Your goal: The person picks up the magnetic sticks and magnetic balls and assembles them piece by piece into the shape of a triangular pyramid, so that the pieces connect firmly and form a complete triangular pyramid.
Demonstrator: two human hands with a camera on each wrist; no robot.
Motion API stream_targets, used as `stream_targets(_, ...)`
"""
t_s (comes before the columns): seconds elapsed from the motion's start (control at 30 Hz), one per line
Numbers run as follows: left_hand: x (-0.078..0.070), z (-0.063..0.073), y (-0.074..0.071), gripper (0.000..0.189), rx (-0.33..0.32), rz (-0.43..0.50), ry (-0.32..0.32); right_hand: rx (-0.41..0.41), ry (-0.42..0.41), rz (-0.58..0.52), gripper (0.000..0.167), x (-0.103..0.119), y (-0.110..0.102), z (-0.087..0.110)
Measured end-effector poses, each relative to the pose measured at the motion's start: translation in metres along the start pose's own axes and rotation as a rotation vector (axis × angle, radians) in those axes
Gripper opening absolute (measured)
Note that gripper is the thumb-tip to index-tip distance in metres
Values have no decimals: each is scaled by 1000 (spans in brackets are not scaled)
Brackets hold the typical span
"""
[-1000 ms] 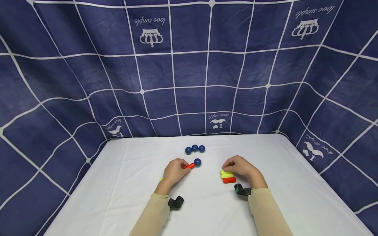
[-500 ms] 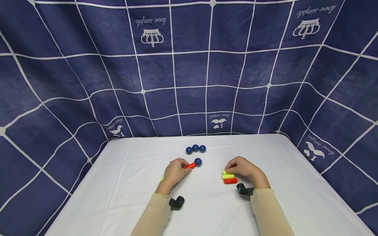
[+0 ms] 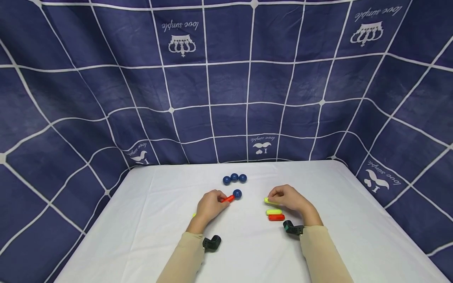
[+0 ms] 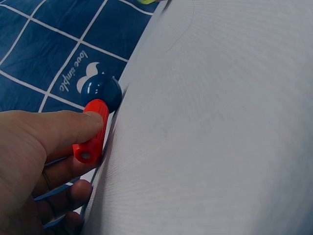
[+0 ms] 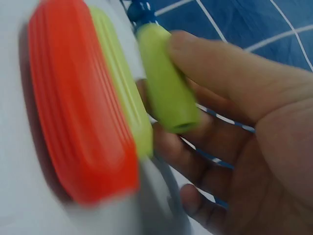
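My left hand (image 3: 209, 206) pinches a short red ribbed rod (image 4: 93, 132) between thumb and fingers. A shiny blue ball (image 4: 101, 92) sits against the rod's far end. My right hand (image 3: 289, 197) holds a yellow rod (image 5: 168, 81) with a hole in its end, thumb on one side and fingers on the other. Just nearer than that hand, another yellow rod (image 3: 274, 212) and a red rod (image 3: 276, 217) lie side by side on the white cloth. They loom large at the left of the right wrist view.
Three blue balls (image 3: 234, 177) stand grouped farther back on the white-covered table (image 3: 159, 220). A bit of yellow (image 3: 194, 215) peeks out beside the left wrist. Dark blue checked cloth (image 3: 226, 86) hangs behind and at both sides.
My right hand has drawn one yellow rod away from the other yellow and red rods, moving it slightly back. The left hand keeps its red rod at the blue ball.
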State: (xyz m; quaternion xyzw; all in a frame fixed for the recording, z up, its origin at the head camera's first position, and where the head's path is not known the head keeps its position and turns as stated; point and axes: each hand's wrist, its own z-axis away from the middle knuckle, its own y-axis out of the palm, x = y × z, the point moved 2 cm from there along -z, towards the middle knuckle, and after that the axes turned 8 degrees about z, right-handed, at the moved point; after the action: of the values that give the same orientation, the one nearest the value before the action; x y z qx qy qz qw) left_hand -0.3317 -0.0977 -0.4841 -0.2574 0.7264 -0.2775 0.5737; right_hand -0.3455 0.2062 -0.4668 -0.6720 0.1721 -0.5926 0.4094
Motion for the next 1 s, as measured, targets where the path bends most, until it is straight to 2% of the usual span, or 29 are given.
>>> stream_targets(0.27,0,0,-1,15,4,2,-12,-178,45,-15,13,21,16,-17)
stream_targets(0.5,0,3,-1,15,13,30,-32,-170,27,57,11,40,37,-23)
stream_targets(0.73,-1,4,-1,16,22,50,-24,-233,-10,147,10,51,52,-27)
stream_targets(1.0,-2,4,-1,16,45,46,-29,-258,39,242,12,62,60,-27)
